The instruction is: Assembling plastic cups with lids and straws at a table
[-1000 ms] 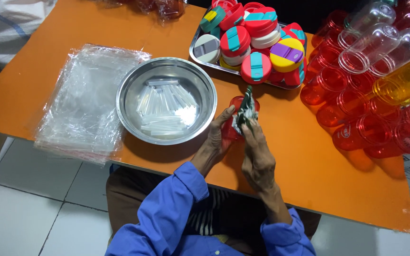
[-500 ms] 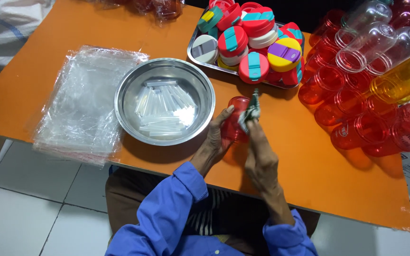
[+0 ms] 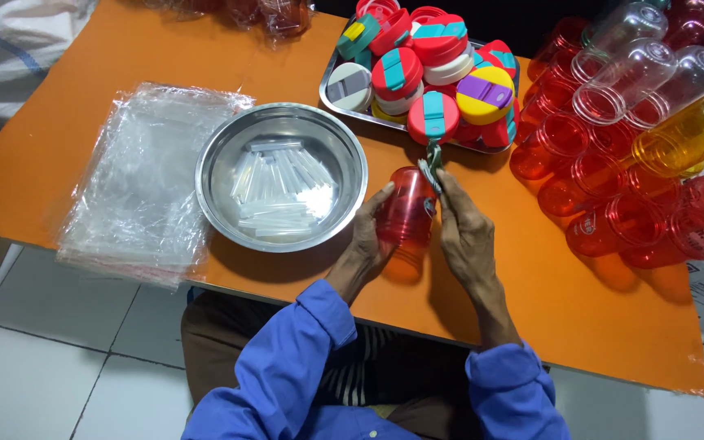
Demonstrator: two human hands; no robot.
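Orange tabletop [image 3: 83,122] fills the view, and near its front edge a red bottle [image 3: 405,213] lies gripped in the left hand [image 3: 366,236], while the right hand [image 3: 464,232] pinches a folded grey-green strap [image 3: 431,167] at the bottle's mouth. The step looks like fitting that strap, so the next move calls for a steady bottle and fine fingertip work. Left of the bottle sits a steel bowl [image 3: 344,147] of clear sticks beside plastic bags [image 3: 144,191]; beyond it a tray [image 3: 334,102] of coloured lids, to its right more bottles [image 3: 637,204].
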